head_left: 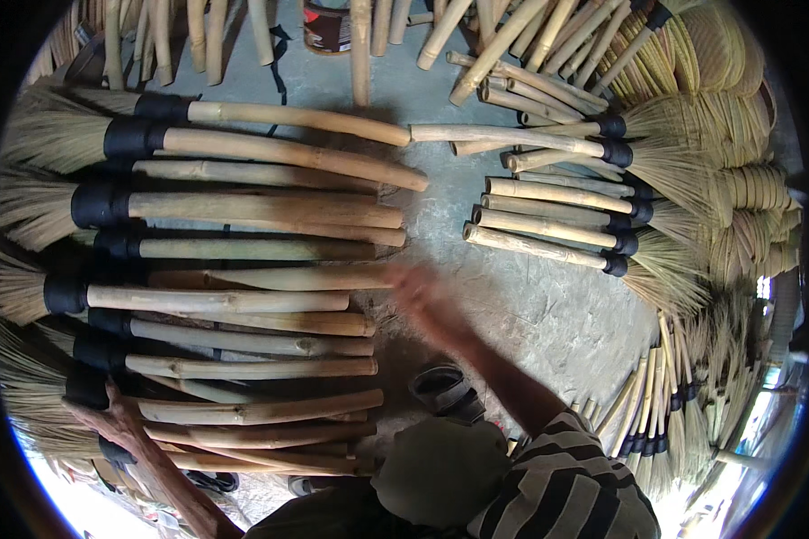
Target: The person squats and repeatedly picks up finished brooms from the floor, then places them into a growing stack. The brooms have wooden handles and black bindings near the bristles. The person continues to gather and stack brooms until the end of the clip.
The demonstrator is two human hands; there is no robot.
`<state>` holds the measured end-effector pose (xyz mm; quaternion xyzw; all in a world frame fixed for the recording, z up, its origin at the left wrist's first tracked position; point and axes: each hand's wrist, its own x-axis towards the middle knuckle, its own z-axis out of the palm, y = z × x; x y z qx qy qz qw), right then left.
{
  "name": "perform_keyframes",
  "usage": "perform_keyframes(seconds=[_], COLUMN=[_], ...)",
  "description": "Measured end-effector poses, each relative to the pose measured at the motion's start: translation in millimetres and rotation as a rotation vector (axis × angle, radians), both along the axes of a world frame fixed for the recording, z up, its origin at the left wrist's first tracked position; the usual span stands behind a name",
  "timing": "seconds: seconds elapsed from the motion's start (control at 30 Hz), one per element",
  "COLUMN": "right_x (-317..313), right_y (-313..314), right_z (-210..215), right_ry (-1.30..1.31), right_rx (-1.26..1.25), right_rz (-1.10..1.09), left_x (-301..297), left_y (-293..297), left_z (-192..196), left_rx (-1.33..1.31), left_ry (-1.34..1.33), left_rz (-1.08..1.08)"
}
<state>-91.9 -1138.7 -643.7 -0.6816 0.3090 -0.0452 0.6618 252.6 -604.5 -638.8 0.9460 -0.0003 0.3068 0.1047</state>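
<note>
Several brooms with pale bamboo handles, black bands and straw bristles lie side by side on the left, bristles pointing left. My left hand (112, 419) is at the lower left, its thumb and fingers around the black-banded neck of a broom (261, 410); bristles partly hide the fingertips. My right hand (415, 292) is smeared by motion at the right end of another broom's handle (306, 277) in the middle of the row. Whether its fingers close on that handle cannot be made out.
More brooms (548, 242) lie on the right, bristles pointing right. Loose bamboo handles (503, 54) and a dark tin (327, 29) are at the far side. Bundled brooms (652, 395) stand at the lower right. A sandal (445, 393) rests on the grey floor (548, 332).
</note>
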Motion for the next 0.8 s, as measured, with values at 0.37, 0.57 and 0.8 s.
perform_keyframes(seconds=[0.37, 0.57, 0.8], right_x=[107.5, 83.1, -58.4], right_y=[-281.4, -291.9, -186.7], right_z=[-37.7, -48.5, -58.6], right_ry=[0.507, 0.605, -0.288], right_rx=[-0.465, -0.554, -0.056], right_rz=[-0.352, -0.335, -1.100], left_x=[3.3, 1.8, -22.7], left_y=[19.5, 11.0, -8.6], left_z=[-7.7, -8.0, 4.4], left_rx=[-0.074, -0.116, -0.187], left_ry=[-0.041, -0.036, 0.034], left_rz=[-0.134, -0.128, -0.063])
